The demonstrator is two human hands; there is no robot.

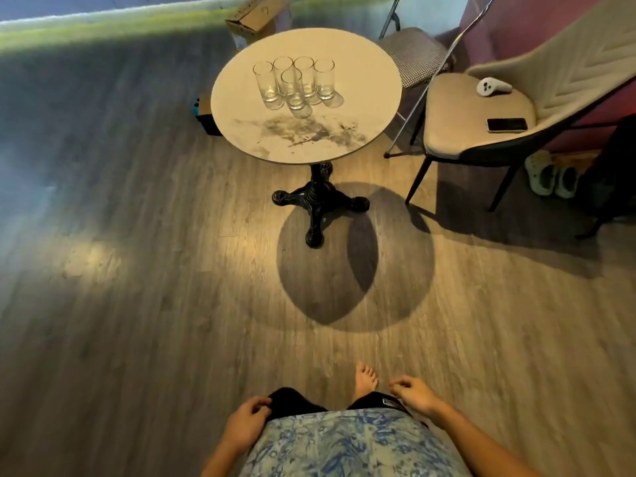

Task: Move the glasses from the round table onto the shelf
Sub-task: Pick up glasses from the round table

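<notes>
Several clear tall glasses (295,82) stand upright in a tight cluster on the far half of the round marble-topped table (361,98), which rests on a black cast-iron pedestal. My left hand (246,423) hangs low beside my hip with its fingers loosely curled and nothing in it. My right hand (414,394) hangs at the other hip, also loosely curled and holding nothing. Both hands are far from the table, with bare wooden floor between. No shelf is in view.
A beige padded chair (457,132) stands right of the table with a white controller (492,87) and a phone (507,125) on its seat. A folding chair (413,53) and a cardboard box (256,20) are behind the table. Slippers (550,177) lie under the chair.
</notes>
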